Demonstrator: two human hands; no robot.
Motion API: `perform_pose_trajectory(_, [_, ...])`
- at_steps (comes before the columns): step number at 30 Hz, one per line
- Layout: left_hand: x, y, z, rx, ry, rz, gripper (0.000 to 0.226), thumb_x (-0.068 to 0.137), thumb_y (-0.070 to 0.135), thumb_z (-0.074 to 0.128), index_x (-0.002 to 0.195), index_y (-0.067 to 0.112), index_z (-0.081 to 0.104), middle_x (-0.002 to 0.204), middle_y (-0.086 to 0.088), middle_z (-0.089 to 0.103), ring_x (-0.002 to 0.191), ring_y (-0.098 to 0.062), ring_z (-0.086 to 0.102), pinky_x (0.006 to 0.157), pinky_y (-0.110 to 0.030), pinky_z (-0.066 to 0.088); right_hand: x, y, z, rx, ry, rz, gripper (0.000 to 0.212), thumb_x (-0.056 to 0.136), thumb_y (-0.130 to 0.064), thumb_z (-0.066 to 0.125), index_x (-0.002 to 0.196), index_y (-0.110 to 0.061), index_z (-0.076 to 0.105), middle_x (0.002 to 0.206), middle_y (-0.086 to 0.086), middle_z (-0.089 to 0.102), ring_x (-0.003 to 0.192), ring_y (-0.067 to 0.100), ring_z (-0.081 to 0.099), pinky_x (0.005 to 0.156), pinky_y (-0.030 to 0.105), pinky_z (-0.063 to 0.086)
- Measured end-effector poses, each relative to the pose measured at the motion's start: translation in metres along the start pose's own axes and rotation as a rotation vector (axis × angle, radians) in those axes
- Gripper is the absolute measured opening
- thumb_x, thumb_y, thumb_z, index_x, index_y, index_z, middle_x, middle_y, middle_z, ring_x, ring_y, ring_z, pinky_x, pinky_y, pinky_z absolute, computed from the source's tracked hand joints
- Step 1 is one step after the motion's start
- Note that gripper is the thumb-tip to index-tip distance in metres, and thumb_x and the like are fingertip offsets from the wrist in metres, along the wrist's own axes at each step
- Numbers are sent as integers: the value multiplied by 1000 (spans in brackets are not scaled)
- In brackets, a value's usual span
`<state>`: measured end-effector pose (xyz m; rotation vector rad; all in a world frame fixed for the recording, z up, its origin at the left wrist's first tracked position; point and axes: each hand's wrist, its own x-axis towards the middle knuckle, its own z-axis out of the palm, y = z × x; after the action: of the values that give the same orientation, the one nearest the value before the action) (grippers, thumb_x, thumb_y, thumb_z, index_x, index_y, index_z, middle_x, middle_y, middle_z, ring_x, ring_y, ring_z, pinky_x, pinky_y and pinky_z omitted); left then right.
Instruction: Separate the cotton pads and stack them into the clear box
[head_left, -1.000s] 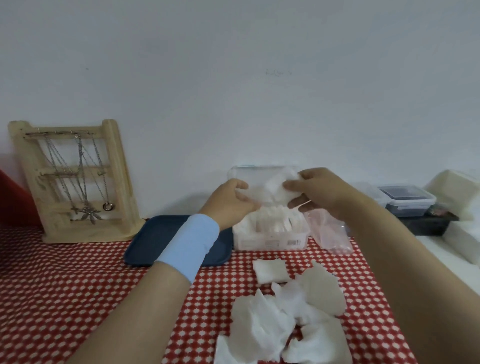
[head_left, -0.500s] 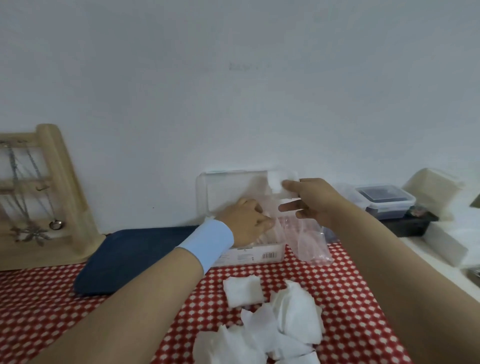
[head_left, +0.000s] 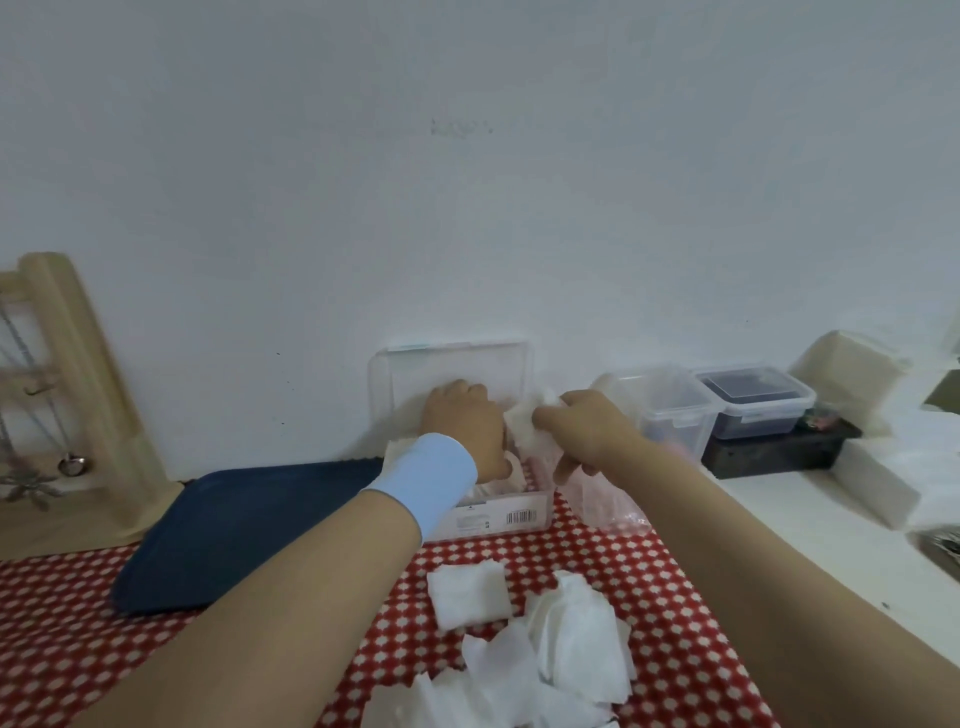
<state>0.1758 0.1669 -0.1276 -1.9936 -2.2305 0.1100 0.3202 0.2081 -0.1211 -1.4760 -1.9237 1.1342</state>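
The clear box (head_left: 511, 517) stands on the red chequered cloth with its lid (head_left: 452, 361) open against the wall, and white pads are packed inside. My left hand (head_left: 465, 426), with a light blue wristband, reaches down into the box onto the pads. Its fingertips are hidden. My right hand (head_left: 584, 431) pinches a white cotton pad (head_left: 524, 434) over the right end of the box. Several loose cotton pads (head_left: 524, 649) lie in a heap on the cloth in front.
A navy tray (head_left: 249, 530) lies left of the box, with a wooden jewellery stand (head_left: 67, 374) beyond it. A crumpled plastic bag (head_left: 610, 501) sits right of the box. Lidded clear containers (head_left: 672, 410) and a black case (head_left: 779, 452) stand on the white ledge.
My left hand has dropped from in front of the lid into the box. My right hand has brought its pad down to the box's right end. The view has shifted left and closer.
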Motion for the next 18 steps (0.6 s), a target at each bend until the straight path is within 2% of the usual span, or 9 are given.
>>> perform_pose_trajectory(3, [-3, -7, -1, -11, -44, -1, 29, 88, 51, 60, 115, 47, 69, 122, 1, 52, 121, -24, 46, 98, -35, 40, 2, -1, 3, -92, 31, -4, 16, 90, -24, 53, 88, -8, 58, 58, 4, 63, 37, 16, 62, 44, 25, 34])
perform_pose_trajectory(5, [-3, -6, 2, -39, -56, -16, 32, 87, 51, 60, 116, 42, 69, 125, -1, 51, 123, -23, 44, 99, -35, 41, 5, -4, 4, -133, 58, -29, 16, 87, -24, 56, 78, -10, 56, 59, 2, 61, 44, 18, 65, 46, 25, 38])
perform_pose_trajectory(8, [1, -5, 8, -49, -62, -36, 41, 86, 55, 59, 121, 34, 69, 129, -2, 49, 126, -24, 42, 102, -35, 40, 8, -10, 7, -359, 141, -111, 30, 82, -26, 61, 61, -13, 46, 53, -1, 48, 46, 18, 51, 49, 23, 38])
perform_pose_trajectory(13, [2, -9, 11, -63, -46, -37, 39, 85, 56, 59, 118, 37, 71, 130, 0, 50, 127, -22, 43, 105, -34, 39, 3, -25, 16, -820, 170, -127, 27, 84, -27, 69, 72, -16, 47, 71, -2, 54, 60, 13, 51, 55, 25, 40])
perform_pose_trajectory(15, [2, -8, 11, -52, -55, -37, 38, 86, 58, 57, 115, 39, 72, 130, -1, 50, 127, -23, 42, 105, -34, 38, 4, -29, 26, -914, 186, -133, 29, 85, -26, 67, 72, -17, 43, 72, -3, 51, 67, 16, 54, 62, 27, 42])
perform_pose_trajectory(18, [2, -9, 12, -64, -64, -41, 35, 88, 57, 54, 109, 38, 73, 126, -1, 50, 124, -23, 42, 103, -34, 37, 9, -26, 40, -948, 208, -128, 24, 89, -32, 63, 75, -17, 49, 72, -3, 52, 73, 17, 58, 62, 26, 42])
